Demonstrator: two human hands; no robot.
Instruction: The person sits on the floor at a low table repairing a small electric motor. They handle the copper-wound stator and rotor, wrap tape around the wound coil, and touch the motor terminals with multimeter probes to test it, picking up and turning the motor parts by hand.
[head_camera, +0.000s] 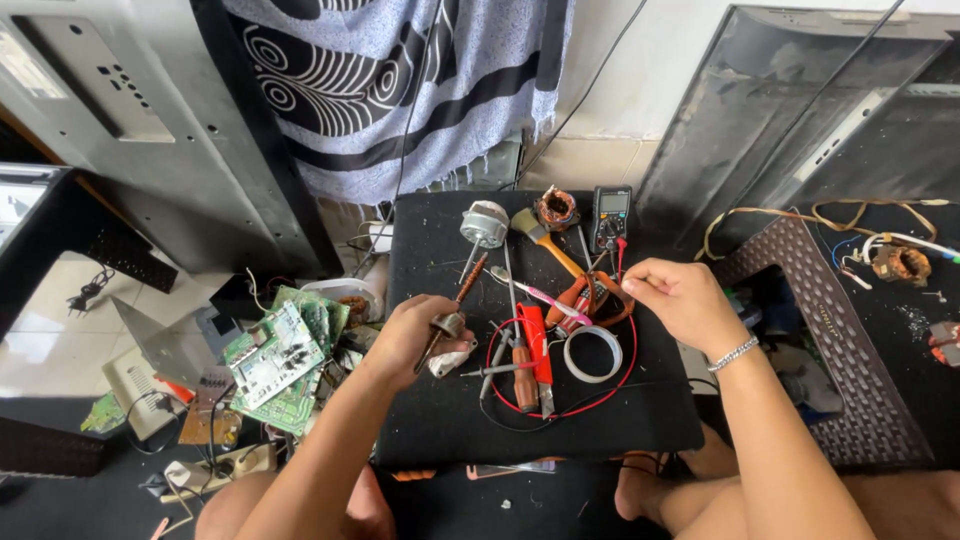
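The left hand (415, 335) is clenched round a soldering iron (455, 310) over the near edge of the black mat (440, 420); it looks light and stiff, best held by its handle. Further back, the right hand (680, 300) pinches a thin wire (628, 262), slight and floppy, above the tape ring (592, 354), with the multimeter (610, 218) beyond.

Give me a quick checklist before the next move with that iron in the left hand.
1. Left hand has a firm grip on the soldering iron: ok.
2. Right hand pinching something thin above the orange pliers: cannot tell what.
3. Iron tip off the red wire: ok, apart.
4. Iron hot or cold: cannot tell.
5. Work mat uncluttered around the hands: not ok, screwdrivers, tape roll and multimeter crowd it.
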